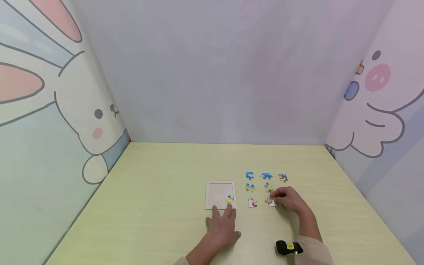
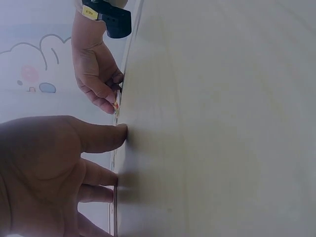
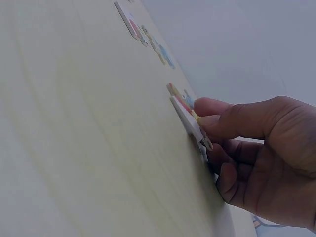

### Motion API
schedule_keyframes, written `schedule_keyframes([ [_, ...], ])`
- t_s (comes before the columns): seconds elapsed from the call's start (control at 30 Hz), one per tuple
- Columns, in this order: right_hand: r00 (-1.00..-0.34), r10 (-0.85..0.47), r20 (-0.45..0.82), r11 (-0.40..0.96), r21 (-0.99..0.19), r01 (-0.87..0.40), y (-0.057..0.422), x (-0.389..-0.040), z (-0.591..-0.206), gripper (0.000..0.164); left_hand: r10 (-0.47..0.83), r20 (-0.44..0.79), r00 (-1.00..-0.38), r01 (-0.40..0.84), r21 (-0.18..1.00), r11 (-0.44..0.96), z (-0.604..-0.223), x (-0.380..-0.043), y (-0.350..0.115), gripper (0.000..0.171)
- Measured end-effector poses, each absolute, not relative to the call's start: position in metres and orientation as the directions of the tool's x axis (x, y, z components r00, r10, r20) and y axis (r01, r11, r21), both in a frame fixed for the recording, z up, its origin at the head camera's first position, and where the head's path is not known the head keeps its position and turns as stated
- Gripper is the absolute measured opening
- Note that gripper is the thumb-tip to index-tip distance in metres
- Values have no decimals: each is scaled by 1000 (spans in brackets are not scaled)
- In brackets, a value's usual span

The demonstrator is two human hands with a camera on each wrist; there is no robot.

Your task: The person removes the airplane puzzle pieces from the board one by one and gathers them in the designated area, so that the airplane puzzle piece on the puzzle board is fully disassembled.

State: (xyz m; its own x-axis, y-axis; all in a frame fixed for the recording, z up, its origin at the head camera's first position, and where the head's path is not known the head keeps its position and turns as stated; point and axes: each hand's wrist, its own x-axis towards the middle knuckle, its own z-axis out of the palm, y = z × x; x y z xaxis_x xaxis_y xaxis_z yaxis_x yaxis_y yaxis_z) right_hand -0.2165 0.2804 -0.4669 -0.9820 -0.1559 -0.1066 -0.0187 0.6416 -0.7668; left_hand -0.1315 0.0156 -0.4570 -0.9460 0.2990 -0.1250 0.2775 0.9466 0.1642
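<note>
A square wooden puzzle tray (image 1: 207, 195) lies on the table, with one yellow, blue and white jigsaw piece in its lower right corner. My left hand (image 1: 221, 229) lies spread in front of it, fingertips touching the tray's near edge. To the right, my right hand (image 1: 292, 201) pinches a jigsaw piece (image 3: 186, 117) between thumb and fingers. In the right wrist view that white, red and yellow piece looks tilted at the table surface; whether it is fully lifted I cannot tell. Nearest to it is a yellow and blue piece (image 1: 268, 187).
Several loose jigsaw pieces lie in rough rows right of the tray, among them a blue piece (image 1: 266, 176), a red and yellow one (image 1: 283, 177) and a white one (image 1: 252, 202). Panels with cartoon animals enclose the table (image 1: 149, 184) at back and sides.
</note>
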Motion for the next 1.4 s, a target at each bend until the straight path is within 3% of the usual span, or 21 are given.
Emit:
schedule_keyframes([
  [0.5,-993,-112,-47,649,-760,-37,278,-205,-461,15,302,-129,-944,275,194,942,-457,-130,12,63],
  [0.73,-985,-172,-2,573,-814,-99,267,-205,-457,16,322,-122,-939,294,205,934,-454,-127,11,60],
  [0.93,-975,-220,21,509,-850,-133,254,-202,-453,19,347,-40,-937,331,217,918,-449,-133,3,54],
  [1.2,-978,-197,66,576,-799,-170,234,-199,-455,16,376,146,-915,401,219,890,-453,-146,-17,39],
  [1.4,-971,-215,99,548,-811,-204,217,-201,-460,16,404,205,-891,444,213,871,-457,-156,-29,35],
])
